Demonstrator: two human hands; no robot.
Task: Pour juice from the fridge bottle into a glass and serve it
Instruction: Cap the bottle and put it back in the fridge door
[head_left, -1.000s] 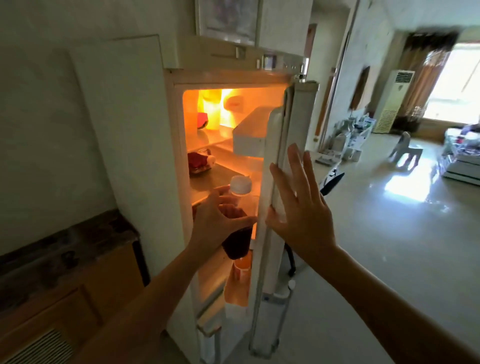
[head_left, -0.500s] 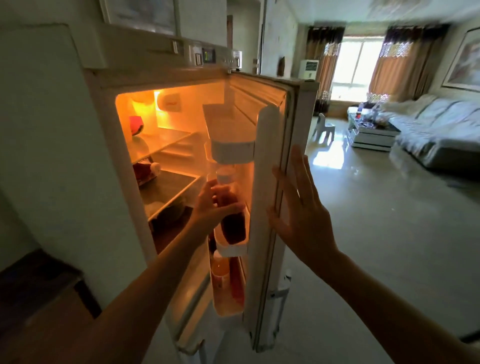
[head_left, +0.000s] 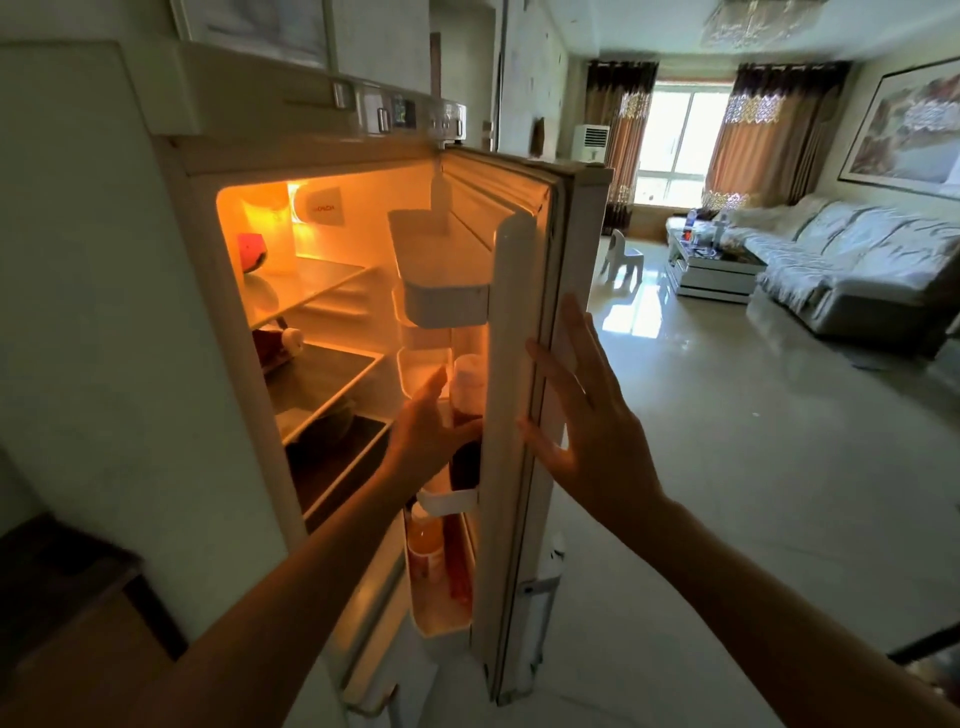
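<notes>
I see the juice bottle (head_left: 466, 415) standing in the fridge door's middle shelf (head_left: 449, 501), my left hand (head_left: 428, 434) wrapped around it. My right hand (head_left: 592, 431), fingers spread flat, presses the door (head_left: 511, 415) edge.

a red watermelon slice (head_left: 251, 252) sits on the top shelf inside. past the door, a grey sofa (head_left: 852, 270) lines the right wall, a low coffee table (head_left: 714, 270) in front of it, a small white chair (head_left: 625, 258) near the curtained window (head_left: 680, 143).
</notes>
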